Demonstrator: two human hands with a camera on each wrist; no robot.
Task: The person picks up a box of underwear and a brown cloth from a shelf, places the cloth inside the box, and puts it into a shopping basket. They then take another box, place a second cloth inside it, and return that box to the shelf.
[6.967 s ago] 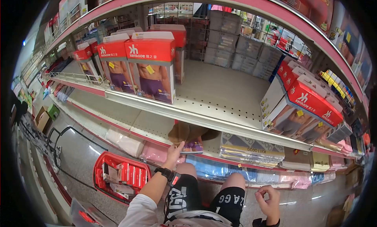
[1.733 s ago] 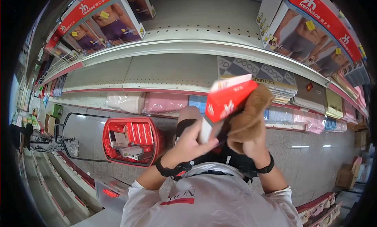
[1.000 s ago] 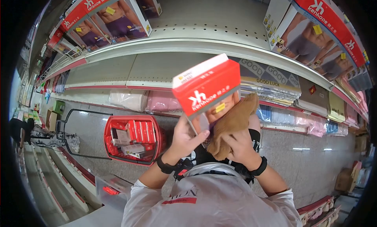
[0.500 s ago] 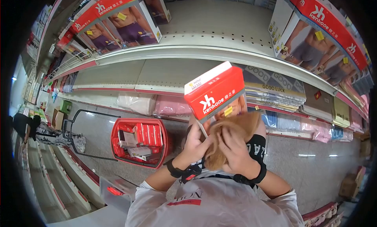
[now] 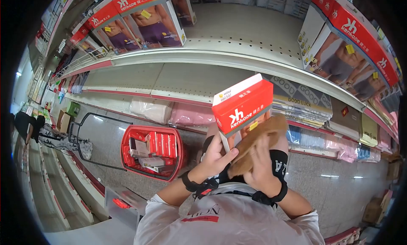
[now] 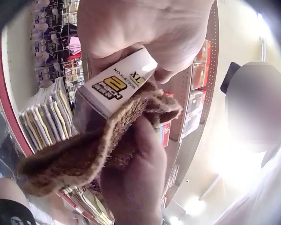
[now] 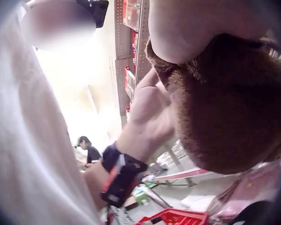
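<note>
In the head view my left hand (image 5: 212, 160) grips a red-and-white box of men's underwear (image 5: 243, 110) by its lower left side, thumb in front. The left wrist view shows the box's white side panel (image 6: 116, 82) with "XL" and a large "2". My right hand (image 5: 262, 166) holds a brown plush cloth (image 5: 271, 130) against the lower front of the box, hiding much of the printed picture. In the right wrist view the cloth (image 7: 225, 112) hangs down in front of the box, while the left hand (image 7: 152, 110) appears behind its edge.
A red basket (image 5: 180, 160) with several boxes stands on the floor at left. Underwear boxes (image 5: 152, 28) line the upper shelf (image 5: 241, 28), with more boxes (image 5: 339, 54) at right. Folded packs (image 5: 301, 100) and bagged textiles (image 5: 193, 114) fill lower shelves. Another person (image 5: 27, 126) is at far left.
Seven seconds ago the left hand was at the shelf with the cloth and the right was bare. Now the left holds the box and the right has the cloth, which has shifted over the front.
</note>
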